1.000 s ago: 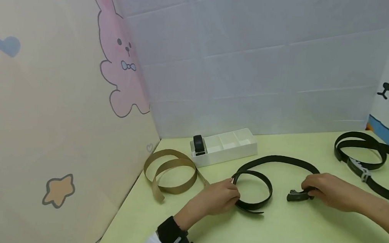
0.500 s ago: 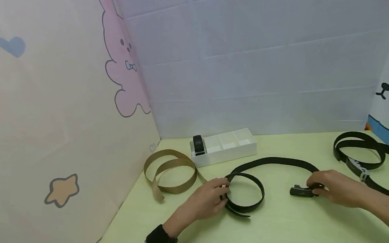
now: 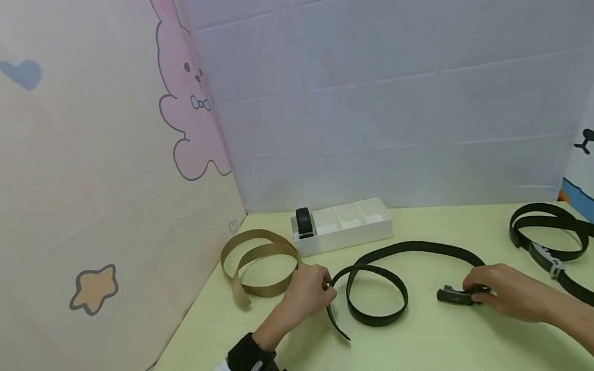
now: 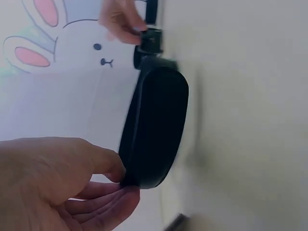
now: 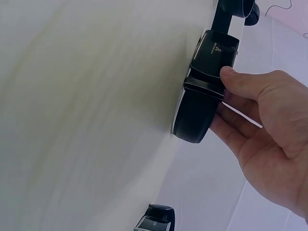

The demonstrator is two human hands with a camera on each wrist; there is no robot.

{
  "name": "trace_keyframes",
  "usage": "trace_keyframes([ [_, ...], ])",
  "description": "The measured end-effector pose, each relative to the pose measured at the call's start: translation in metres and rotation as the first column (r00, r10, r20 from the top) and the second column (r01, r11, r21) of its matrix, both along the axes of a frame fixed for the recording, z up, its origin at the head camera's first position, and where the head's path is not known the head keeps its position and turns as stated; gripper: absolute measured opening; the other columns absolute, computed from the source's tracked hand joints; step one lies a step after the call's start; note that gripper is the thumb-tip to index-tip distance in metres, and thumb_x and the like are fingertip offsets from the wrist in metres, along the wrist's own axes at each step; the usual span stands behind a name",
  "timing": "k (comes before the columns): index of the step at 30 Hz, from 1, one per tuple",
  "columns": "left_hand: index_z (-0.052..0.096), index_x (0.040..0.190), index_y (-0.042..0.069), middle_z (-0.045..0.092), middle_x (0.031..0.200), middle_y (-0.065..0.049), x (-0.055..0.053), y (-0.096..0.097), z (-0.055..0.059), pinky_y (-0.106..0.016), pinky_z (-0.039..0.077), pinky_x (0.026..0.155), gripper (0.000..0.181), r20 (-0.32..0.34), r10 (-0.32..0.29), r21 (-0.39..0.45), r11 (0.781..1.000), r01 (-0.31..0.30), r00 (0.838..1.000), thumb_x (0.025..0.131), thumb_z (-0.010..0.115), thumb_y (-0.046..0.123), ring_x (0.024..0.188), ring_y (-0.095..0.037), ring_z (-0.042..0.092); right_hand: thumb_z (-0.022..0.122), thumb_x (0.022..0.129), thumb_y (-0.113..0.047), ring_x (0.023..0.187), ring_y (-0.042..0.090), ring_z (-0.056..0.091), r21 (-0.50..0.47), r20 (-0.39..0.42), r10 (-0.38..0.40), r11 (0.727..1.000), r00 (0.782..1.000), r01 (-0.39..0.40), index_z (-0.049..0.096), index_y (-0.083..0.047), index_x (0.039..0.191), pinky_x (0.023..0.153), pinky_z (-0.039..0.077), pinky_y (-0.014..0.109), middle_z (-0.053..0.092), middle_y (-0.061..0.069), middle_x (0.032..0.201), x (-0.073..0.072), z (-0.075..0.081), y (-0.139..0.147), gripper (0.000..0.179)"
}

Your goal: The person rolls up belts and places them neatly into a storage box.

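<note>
A black belt (image 3: 432,246) lies on the pale green table in the head view, curving from my right hand to a loose coil. My left hand (image 3: 309,292) pinches its strap near the free end, left of the coil, and the tip hangs down beside the fingers. Seen from the left wrist, the strap (image 4: 161,125) is held edge-up between thumb and fingertips. At the other end my right hand (image 3: 505,292) grips the belt just behind its buckle (image 3: 454,295). The right wrist view shows the thumb against the dark, lettered buckle plate (image 5: 214,55), with fingers behind the strap.
Left of the coil lies a tan belt (image 3: 266,289), loosely looped. Behind stands a white divided box (image 3: 346,232) with a rolled black belt (image 3: 304,221) in its left compartment. Another black belt (image 3: 544,207) with a silver buckle lies at right. Walls (image 3: 389,99) border the table.
My left hand has moved left, drawing the strap's free end out from the coil, and the tip now hangs separately at lower left. The right hand has shifted only slightly, still holding the buckle end.
</note>
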State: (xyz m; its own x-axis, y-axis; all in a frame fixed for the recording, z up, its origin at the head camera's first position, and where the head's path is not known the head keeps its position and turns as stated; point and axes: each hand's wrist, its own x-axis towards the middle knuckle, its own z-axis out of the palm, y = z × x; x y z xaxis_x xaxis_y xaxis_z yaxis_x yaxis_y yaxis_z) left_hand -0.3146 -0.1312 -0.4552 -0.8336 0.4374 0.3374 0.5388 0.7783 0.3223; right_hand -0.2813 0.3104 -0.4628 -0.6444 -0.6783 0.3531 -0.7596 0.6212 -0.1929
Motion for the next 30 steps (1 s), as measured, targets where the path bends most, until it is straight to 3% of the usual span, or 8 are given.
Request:
trace_keyframes([
  [4,0.087,0.086,0.008,0.082,0.078,-0.002,-0.009,0.02,0.022,-0.021,0.049,0.063,0.006,0.018,0.008,0.053,0.999,-0.009,1.0,0.09,0.082,0.007,0.062,-0.005,0.065,0.091,0.086,0.005,0.086,0.012,0.075,-0.005,-0.001,0.008,1.0,1.0,-0.008,0.081,-0.013,0.104,0.067,0.06,0.028,0.078,-0.003,0.098,0.0,-0.001,-0.001,0.028],
  [7,0.083,0.077,0.008,0.073,0.067,0.002,-0.015,0.044,0.027,-0.017,0.04,0.057,0.014,0.018,-0.029,0.073,0.997,0.028,0.999,0.091,0.079,0.007,0.057,0.0,0.052,0.091,0.085,0.006,0.085,0.011,0.075,-0.01,-0.005,0.002,1.0,1.0,-0.002,0.081,-0.013,0.103,0.067,0.06,0.028,0.078,-0.003,0.097,0.0,-0.001,-0.002,0.028],
  [12,0.05,0.059,0.014,0.027,0.056,0.01,-0.025,0.079,0.01,-0.018,0.017,0.053,0.046,-0.021,-0.097,0.012,0.995,0.097,0.995,0.095,0.076,0.001,0.051,-0.002,0.018,0.091,0.085,0.007,0.084,0.008,0.074,-0.018,-0.015,-0.003,1.0,1.0,0.003,0.081,-0.013,0.103,0.067,0.06,0.028,0.078,-0.005,0.096,0.001,-0.001,-0.004,0.029],
  [14,0.044,0.062,0.017,0.021,0.059,0.011,-0.028,0.087,0.0,-0.018,0.015,0.053,0.051,-0.03,-0.09,-0.04,0.995,0.089,0.995,0.098,0.076,0.002,0.053,-0.002,0.014,0.091,0.085,0.007,0.084,0.008,0.074,-0.016,-0.01,-0.005,1.0,1.0,0.005,0.081,-0.013,0.103,0.067,0.06,0.028,0.078,-0.005,0.096,0.001,-0.001,-0.005,0.028],
  [17,0.053,0.064,0.015,0.029,0.058,0.01,-0.032,0.09,-0.012,-0.018,0.017,0.053,0.045,-0.049,-0.075,-0.099,0.993,0.07,0.996,0.1,0.077,0.003,0.055,-0.004,0.018,0.091,0.086,0.006,0.084,0.009,0.075,-0.01,0.005,-0.004,1.0,1.0,0.004,0.081,-0.013,0.103,0.067,0.06,0.028,0.078,-0.004,0.096,0.001,0.0,-0.004,0.027],
  [22,0.082,0.081,0.011,0.072,0.068,0.004,-0.033,0.08,-0.018,-0.016,0.031,0.056,0.019,-0.084,-0.08,-0.12,0.99,0.069,0.993,0.098,0.081,0.002,0.057,0.0,0.039,0.091,0.087,0.006,0.086,0.012,0.076,0.015,0.026,-0.029,0.999,0.999,0.028,0.081,-0.013,0.103,0.068,0.061,0.029,0.079,-0.004,0.097,0.001,0.004,0.003,0.026],
  [27,0.081,0.085,0.01,0.076,0.073,0.0,-0.03,0.06,-0.017,-0.018,0.036,0.059,0.014,-0.034,-0.066,-0.116,0.991,0.061,0.997,0.098,0.082,0.004,0.058,-0.003,0.048,0.089,0.087,0.006,0.088,0.018,0.076,0.082,0.026,-0.128,0.989,0.991,0.125,0.081,-0.014,0.101,0.072,0.062,0.03,0.079,-0.005,0.099,0.0,0.008,0.009,0.026],
  [30,0.083,0.091,0.01,0.08,0.08,0.0,-0.027,0.048,-0.015,-0.015,0.045,0.063,0.011,-0.026,-0.124,-0.131,0.984,0.12,0.992,0.101,0.081,0.007,0.064,-0.004,0.062,0.089,0.087,0.007,0.089,0.021,0.076,0.105,0.012,-0.157,0.982,0.987,0.155,0.082,-0.013,0.102,0.073,0.062,0.031,0.079,-0.005,0.1,0.0,0.007,0.012,0.027],
])
